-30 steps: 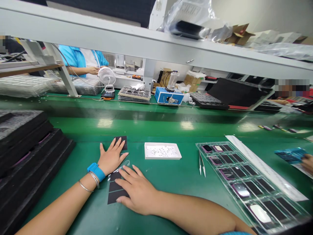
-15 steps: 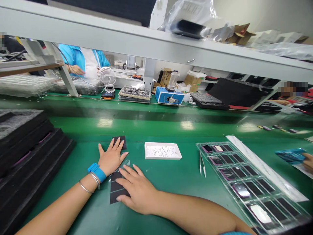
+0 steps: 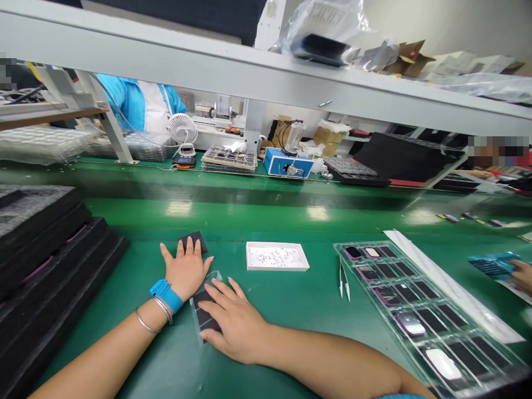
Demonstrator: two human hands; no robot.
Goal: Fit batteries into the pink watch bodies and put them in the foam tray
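Observation:
My left hand (image 3: 185,271) lies flat with its fingers spread over a small black rectangular piece (image 3: 200,239) on the green mat. A blue band and silver bangles circle that wrist. Just nearer to me, my right hand (image 3: 235,318) rests palm down, fingers apart, on a clear film strip (image 3: 196,321) that carries black rectangles (image 3: 206,321). The hand covers much of the strip. Beyond and right of my hands sits a shallow white box (image 3: 277,256) with many tiny pieces in it.
Tweezers (image 3: 344,281) lie beside a clear compartment tray (image 3: 409,354) with black pads and purple-edged parts. A long white paper strip (image 3: 453,288) runs along it. At far right, another person's hand (image 3: 521,274) holds a blue packet (image 3: 492,266). Black foam blocks (image 3: 62,266) are stacked at left.
My left hand has shifted slightly left, and the black piece under it has turned. The film strip under my right hand has tilted and moved a little right.

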